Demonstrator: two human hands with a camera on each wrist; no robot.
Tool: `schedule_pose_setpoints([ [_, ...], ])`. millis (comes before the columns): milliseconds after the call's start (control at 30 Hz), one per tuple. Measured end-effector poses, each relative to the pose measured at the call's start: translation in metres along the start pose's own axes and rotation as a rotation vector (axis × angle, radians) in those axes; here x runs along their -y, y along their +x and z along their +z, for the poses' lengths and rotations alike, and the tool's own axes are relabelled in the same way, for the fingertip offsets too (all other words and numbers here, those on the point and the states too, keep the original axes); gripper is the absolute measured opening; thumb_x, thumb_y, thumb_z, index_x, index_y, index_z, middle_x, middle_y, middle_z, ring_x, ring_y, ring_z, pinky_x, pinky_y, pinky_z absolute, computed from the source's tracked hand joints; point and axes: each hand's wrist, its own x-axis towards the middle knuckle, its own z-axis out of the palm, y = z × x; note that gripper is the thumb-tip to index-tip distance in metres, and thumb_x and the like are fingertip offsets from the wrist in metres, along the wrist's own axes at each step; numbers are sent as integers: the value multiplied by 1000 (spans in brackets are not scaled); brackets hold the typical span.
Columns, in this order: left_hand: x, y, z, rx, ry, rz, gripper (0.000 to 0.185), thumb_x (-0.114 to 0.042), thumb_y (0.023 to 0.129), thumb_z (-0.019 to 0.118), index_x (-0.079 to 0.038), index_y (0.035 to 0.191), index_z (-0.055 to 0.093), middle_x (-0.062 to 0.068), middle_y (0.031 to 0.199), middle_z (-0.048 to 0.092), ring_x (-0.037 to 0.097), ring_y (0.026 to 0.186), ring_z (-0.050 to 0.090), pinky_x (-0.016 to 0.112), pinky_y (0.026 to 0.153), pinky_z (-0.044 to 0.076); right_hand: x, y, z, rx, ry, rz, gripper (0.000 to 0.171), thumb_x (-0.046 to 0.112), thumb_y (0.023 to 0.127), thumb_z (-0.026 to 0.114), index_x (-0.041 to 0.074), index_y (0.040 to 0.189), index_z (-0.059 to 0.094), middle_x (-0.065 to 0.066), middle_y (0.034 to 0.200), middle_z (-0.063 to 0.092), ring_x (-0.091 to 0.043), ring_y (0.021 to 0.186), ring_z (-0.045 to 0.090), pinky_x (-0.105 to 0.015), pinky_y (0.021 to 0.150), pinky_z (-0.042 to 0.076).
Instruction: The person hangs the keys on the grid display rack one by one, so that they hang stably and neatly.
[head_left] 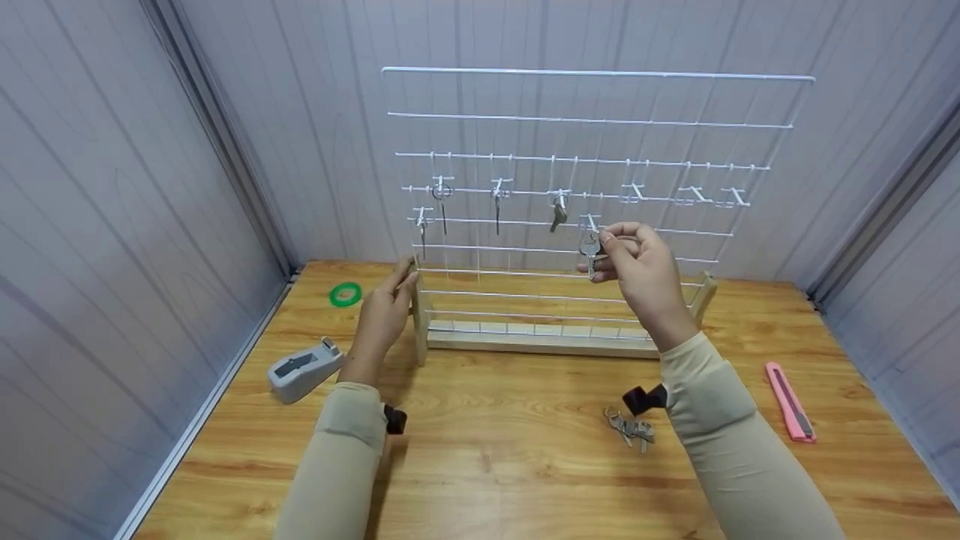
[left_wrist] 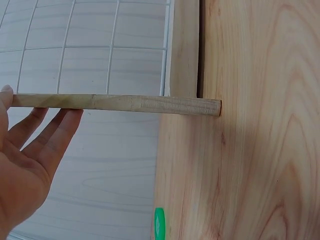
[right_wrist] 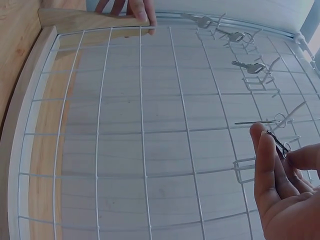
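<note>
A white wire grid rack [head_left: 600, 73] stands in a wooden base, with several keys hanging on its hooks. My right hand [head_left: 641, 266] pinches a silver key [head_left: 591, 246] by its ring end, just below a lower hook [head_left: 590, 221]. In the right wrist view this key [right_wrist: 281, 146] overlaps the hook's tip region, beside the fingertips. At the rack's left side, my left hand [head_left: 385, 311] holds the wooden side post [head_left: 420, 322] near its top, thumb on one side and fingers on the other. Another hanging key [head_left: 559, 214] is up and left of the right hand.
Several loose keys [head_left: 630, 431] lie on the wooden table [head_left: 480, 480] near the right forearm. A pink box cutter [head_left: 790, 401] is at the right. On the left are a grey tape dispenser [head_left: 304, 373] and a green tape roll [head_left: 334, 295]. Further hooks [head_left: 697, 195] project at upper right.
</note>
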Motion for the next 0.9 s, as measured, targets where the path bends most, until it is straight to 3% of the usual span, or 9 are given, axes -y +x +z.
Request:
schedule_pose_setpoints([
  [267,0,-1,1,-12,32,28,50,-42,114,49,-34,164,45,16,162,53,40,142,60,52,105,64,-7,11,2,-14,-23,39,20,18,113,56,1,123,54,1,90,76,-11,77,81,-24,71,69],
  [533,-1,-2,0,-11,43,31,50,-43,114,49,-35,164,44,17,160,56,40,139,63,52,104,65,-10,19,4,-28,-6,72,16,14,113,54,2,124,53,-3,94,75,-13,78,81,-24,71,69],
  [700,0,-1,0,-3,41,20,51,-45,114,48,-36,164,44,16,161,55,41,141,61,52,105,64,-14,18,2,-9,-18,96,19,17,114,52,3,126,53,-8,103,79,-13,82,81,-24,73,69],
  [900,0,-1,0,-3,25,11,51,-43,115,49,-35,164,44,14,163,53,40,143,59,51,105,64,-20,10,-5,28,-87,133,37,30,116,48,-2,137,51,-22,124,76,-11,89,81,-27,80,70],
])
